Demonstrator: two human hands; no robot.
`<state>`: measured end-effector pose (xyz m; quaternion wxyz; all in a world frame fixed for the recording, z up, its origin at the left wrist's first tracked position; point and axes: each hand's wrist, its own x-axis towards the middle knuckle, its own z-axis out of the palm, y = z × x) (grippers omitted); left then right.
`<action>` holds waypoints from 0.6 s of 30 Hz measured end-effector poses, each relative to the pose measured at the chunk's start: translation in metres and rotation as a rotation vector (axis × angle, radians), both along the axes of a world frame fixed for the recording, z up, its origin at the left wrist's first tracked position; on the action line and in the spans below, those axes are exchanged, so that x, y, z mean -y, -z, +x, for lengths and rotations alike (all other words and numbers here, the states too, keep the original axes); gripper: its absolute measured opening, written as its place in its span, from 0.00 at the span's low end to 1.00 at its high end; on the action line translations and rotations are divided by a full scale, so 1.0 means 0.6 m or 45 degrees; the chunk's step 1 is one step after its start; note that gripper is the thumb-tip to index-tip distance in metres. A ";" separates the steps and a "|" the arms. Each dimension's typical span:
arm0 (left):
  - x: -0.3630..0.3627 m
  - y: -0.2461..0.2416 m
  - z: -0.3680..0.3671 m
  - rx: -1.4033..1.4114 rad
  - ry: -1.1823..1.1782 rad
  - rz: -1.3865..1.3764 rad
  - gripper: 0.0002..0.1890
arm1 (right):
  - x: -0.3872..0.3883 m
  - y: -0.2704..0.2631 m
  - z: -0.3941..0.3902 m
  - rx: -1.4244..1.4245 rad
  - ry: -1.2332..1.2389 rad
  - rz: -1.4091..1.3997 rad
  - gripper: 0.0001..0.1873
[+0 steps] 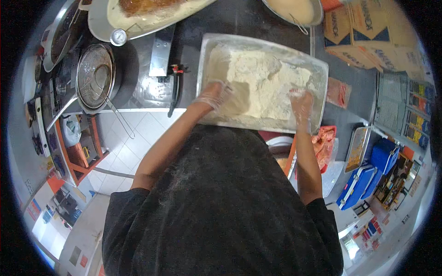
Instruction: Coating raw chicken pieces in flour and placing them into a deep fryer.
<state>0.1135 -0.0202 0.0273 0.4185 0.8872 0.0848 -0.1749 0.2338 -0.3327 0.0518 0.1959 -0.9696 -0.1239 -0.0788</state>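
A rectangular metal pan [321,74] holding pale flour stands on the dark counter in front of me. My left hand [215,95], in a clear plastic glove, is over the pan's left part, near a bare patch of its bottom; the fingers are blurred. Gloved too, my right hand [302,103] is at the flour on the right side, its fingers curled; whether it holds something cannot be seen. The flour [262,86] is heaped in the middle, with lumpy coated shapes [264,65] towards the back.
Left of the pan are a pot with strainers [96,77] and a black-handled tool [174,93]. Behind stand a large pan with a dial thermometer [118,37] and a bowl of pale liquid [293,10]. A red tray of raw meat [323,148], a plastic packet [338,93] and cardboard boxes [373,31] are on the right.
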 end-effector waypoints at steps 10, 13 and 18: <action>-0.083 -0.185 0.024 -0.002 -0.045 -0.136 0.15 | -0.186 -0.258 0.067 -0.356 -0.231 0.264 0.18; -0.175 -0.373 0.056 0.042 0.010 -0.187 0.15 | -0.296 -0.350 0.074 -0.366 -0.278 1.276 0.08; -0.368 -0.464 0.102 0.408 -0.065 -0.099 0.10 | -0.504 -0.482 0.138 -0.206 -0.576 0.540 0.12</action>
